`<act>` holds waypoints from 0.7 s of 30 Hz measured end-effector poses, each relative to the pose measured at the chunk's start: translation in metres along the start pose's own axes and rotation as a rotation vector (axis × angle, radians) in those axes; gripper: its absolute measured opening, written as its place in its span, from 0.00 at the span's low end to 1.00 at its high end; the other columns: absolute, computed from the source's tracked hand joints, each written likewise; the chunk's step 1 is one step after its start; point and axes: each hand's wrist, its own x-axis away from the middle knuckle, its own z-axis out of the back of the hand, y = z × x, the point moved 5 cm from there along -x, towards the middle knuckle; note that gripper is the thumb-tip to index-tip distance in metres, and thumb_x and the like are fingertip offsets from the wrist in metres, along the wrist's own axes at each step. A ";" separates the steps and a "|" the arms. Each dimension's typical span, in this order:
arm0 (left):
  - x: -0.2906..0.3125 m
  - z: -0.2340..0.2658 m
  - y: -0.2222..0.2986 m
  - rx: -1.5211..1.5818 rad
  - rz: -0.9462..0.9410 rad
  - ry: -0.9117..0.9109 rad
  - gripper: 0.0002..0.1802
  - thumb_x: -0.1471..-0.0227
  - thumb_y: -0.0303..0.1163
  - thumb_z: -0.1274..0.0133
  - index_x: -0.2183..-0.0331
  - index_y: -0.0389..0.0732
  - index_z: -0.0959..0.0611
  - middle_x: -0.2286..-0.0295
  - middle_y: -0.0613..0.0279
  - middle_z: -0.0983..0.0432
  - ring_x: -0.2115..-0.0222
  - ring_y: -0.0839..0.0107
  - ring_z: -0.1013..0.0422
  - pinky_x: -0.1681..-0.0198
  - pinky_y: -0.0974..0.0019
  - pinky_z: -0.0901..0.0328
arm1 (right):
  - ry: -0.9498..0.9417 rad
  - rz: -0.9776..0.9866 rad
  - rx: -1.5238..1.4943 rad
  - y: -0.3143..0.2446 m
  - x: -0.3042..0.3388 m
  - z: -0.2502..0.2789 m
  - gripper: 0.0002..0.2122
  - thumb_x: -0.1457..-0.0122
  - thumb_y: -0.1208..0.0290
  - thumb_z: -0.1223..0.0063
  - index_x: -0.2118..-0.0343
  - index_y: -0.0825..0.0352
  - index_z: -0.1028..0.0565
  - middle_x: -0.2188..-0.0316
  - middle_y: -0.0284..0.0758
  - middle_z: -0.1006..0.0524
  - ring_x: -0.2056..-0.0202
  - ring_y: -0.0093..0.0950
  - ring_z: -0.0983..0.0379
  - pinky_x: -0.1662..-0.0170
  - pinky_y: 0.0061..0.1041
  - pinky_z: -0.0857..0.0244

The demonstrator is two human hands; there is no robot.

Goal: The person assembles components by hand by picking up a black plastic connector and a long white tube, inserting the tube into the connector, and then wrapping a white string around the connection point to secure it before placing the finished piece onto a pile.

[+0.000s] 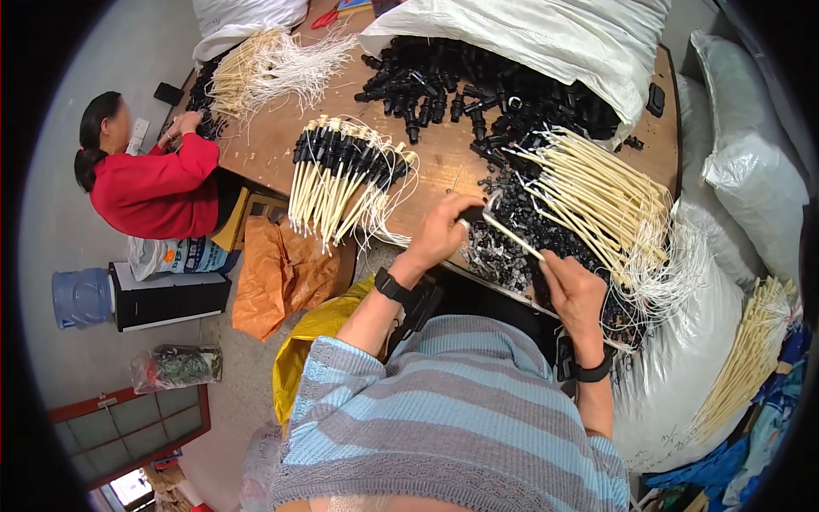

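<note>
My right hand [573,294] pinches the lower end of a thin cream stick [516,237], which slants up to the left. At its upper end, a whitish loop shows close to my left hand [444,229]. The fingers of that hand are curled closed around something dark that I cannot make out. Below both hands lies a heap of small black and clear plastic bits [503,260] by the table's near edge. Right of the heap rests a bundle of cream sticks [597,200] with white strings. Another bundle, fitted with black sleeves [341,166], lies to the left.
Black plastic fittings [426,81] spill from a white sack [546,43] at the back of the wooden table [264,154]. A person in red [153,188] works at the far left beside more stringed sticks [247,72]. Full white sacks [751,136] stand on the right.
</note>
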 end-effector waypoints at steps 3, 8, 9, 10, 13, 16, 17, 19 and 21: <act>0.004 -0.024 0.029 -0.317 -0.338 -0.160 0.19 0.62 0.15 0.57 0.66 0.40 0.20 0.63 0.56 0.23 0.61 0.56 0.28 0.49 0.61 0.42 | -0.046 0.093 0.028 -0.013 -0.001 -0.017 0.06 0.45 0.70 0.42 0.64 0.59 0.20 0.83 0.35 0.30 0.83 0.34 0.31 0.80 0.30 0.41; 0.008 -0.006 0.033 -0.480 -0.486 0.143 0.16 0.60 0.18 0.52 0.67 0.43 0.19 0.67 0.57 0.22 0.63 0.58 0.27 0.50 0.58 0.42 | -0.037 -0.114 0.106 0.006 -0.005 -0.016 0.21 0.48 0.68 0.39 0.50 0.60 0.26 0.81 0.37 0.27 0.80 0.37 0.28 0.77 0.32 0.37; 0.005 -0.004 0.036 -0.502 -0.458 0.099 0.15 0.60 0.20 0.50 0.66 0.43 0.19 0.69 0.58 0.21 0.65 0.59 0.26 0.54 0.57 0.39 | -0.072 -0.218 0.073 0.020 -0.004 -0.016 0.24 0.50 0.70 0.38 0.48 0.60 0.27 0.80 0.38 0.25 0.78 0.38 0.26 0.76 0.32 0.35; 0.005 -0.014 0.047 -0.418 -0.512 0.047 0.14 0.59 0.24 0.47 0.65 0.45 0.19 0.73 0.62 0.23 0.73 0.62 0.26 0.67 0.59 0.35 | -0.038 -0.154 0.000 0.019 -0.005 -0.018 0.23 0.50 0.72 0.39 0.48 0.61 0.27 0.79 0.39 0.25 0.78 0.38 0.26 0.75 0.32 0.34; 0.020 -0.051 0.090 -0.567 -0.633 -0.097 0.22 0.61 0.25 0.45 0.59 0.49 0.20 0.84 0.64 0.31 0.80 0.66 0.29 0.80 0.61 0.37 | -0.048 -0.036 -0.089 0.002 -0.016 -0.030 0.10 0.50 0.78 0.43 0.63 0.66 0.24 0.65 0.41 0.23 0.72 0.34 0.26 0.69 0.28 0.34; 0.019 -0.020 0.038 -0.535 -0.342 -0.022 0.17 0.56 0.28 0.44 0.60 0.46 0.21 0.81 0.61 0.27 0.81 0.65 0.29 0.81 0.63 0.37 | -0.039 -0.252 -0.765 0.029 -0.014 -0.011 0.06 0.49 0.76 0.42 0.80 0.68 0.25 0.61 0.38 0.22 0.70 0.23 0.27 0.69 0.21 0.36; 0.017 -0.006 0.019 -0.521 -0.081 0.013 0.10 0.53 0.29 0.43 0.64 0.43 0.21 0.79 0.59 0.24 0.80 0.65 0.28 0.80 0.66 0.37 | 0.129 -0.339 -1.249 0.039 -0.008 -0.001 0.09 0.45 0.76 0.44 0.81 0.65 0.30 0.62 0.39 0.22 0.78 0.18 0.33 0.74 0.17 0.40; 0.020 0.000 -0.006 -0.338 0.118 0.013 0.10 0.53 0.28 0.43 0.65 0.40 0.21 0.80 0.59 0.25 0.81 0.68 0.28 0.80 0.66 0.37 | -0.081 -0.268 -1.616 0.040 -0.006 0.007 0.04 0.43 0.77 0.47 0.74 0.66 0.24 0.69 0.36 0.22 0.80 0.16 0.35 0.76 0.14 0.42; 0.016 -0.005 -0.014 -0.161 0.293 0.005 0.10 0.53 0.28 0.43 0.65 0.37 0.20 0.81 0.59 0.26 0.82 0.71 0.29 0.80 0.67 0.38 | -0.345 -0.406 -0.952 0.001 -0.012 -0.013 0.08 0.47 0.76 0.39 0.63 0.66 0.21 0.80 0.29 0.27 0.80 0.17 0.33 0.78 0.18 0.40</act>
